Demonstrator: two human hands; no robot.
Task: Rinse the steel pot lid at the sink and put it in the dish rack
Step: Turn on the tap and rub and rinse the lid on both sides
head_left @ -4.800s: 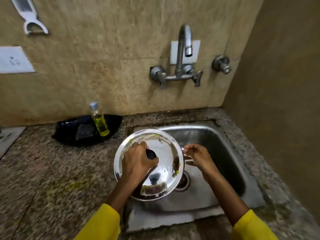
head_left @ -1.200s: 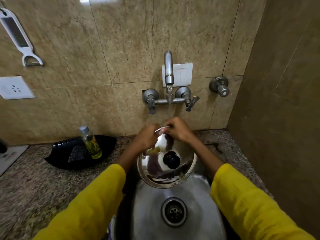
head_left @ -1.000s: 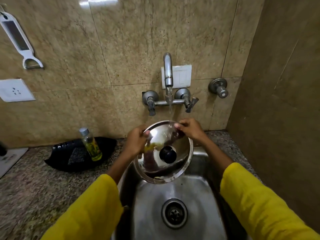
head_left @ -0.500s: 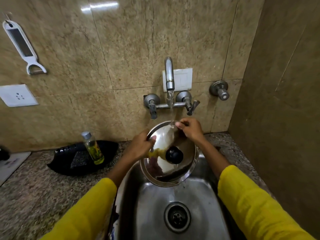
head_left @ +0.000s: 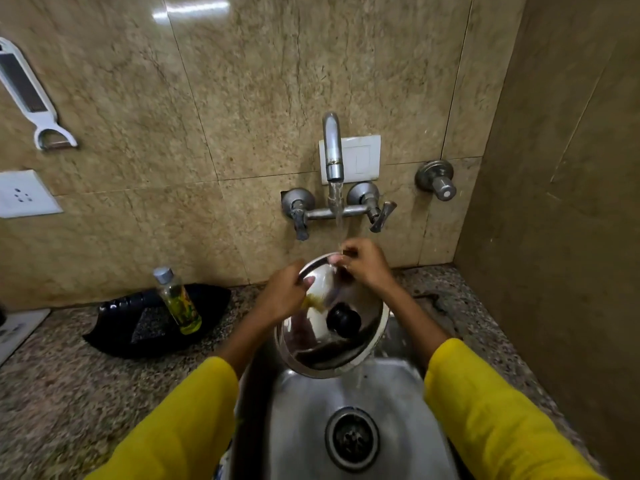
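Here, my left hand grips the left rim of the steel pot lid, held tilted above the sink under the running tap; my right hand pinches its far rim, knob facing me.

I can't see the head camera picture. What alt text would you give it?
Two hands, left hand and right hand, hold a steel pot lid tilted under the running tap above a steel sink. A small bottle stands on the counter to the left.
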